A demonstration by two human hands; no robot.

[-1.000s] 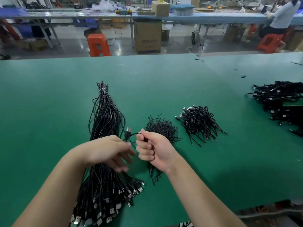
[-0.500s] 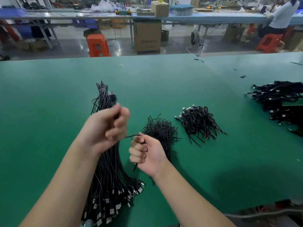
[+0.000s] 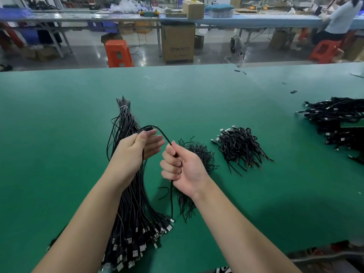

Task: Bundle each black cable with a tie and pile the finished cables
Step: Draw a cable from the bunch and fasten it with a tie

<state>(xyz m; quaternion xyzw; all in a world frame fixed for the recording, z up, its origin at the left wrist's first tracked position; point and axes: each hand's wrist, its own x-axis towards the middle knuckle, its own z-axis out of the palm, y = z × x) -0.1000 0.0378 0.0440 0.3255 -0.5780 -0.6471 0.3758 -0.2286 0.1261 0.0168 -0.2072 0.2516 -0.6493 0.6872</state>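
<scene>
Cable [image 3: 157, 128], newly drawn from stock [image 3: 128, 194], arched between my clamped left grip [image 3: 137, 148] and right grip [image 3: 181, 166]; folding began, tying pending.

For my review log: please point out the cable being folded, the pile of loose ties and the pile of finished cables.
cable being folded [image 3: 160, 130], head view, arc between the hands.
pile of loose ties [image 3: 202, 154], head view, middle of tangle.
pile of finished cables [image 3: 239, 144], head view, pile's centre.

Matt green table [image 3: 59, 134]; black plastic-sheathed cable bundle [image 3: 126, 123], shiny metal plugs [image 3: 137, 251]; glossy orange plastic stool [image 3: 118, 53].
</scene>
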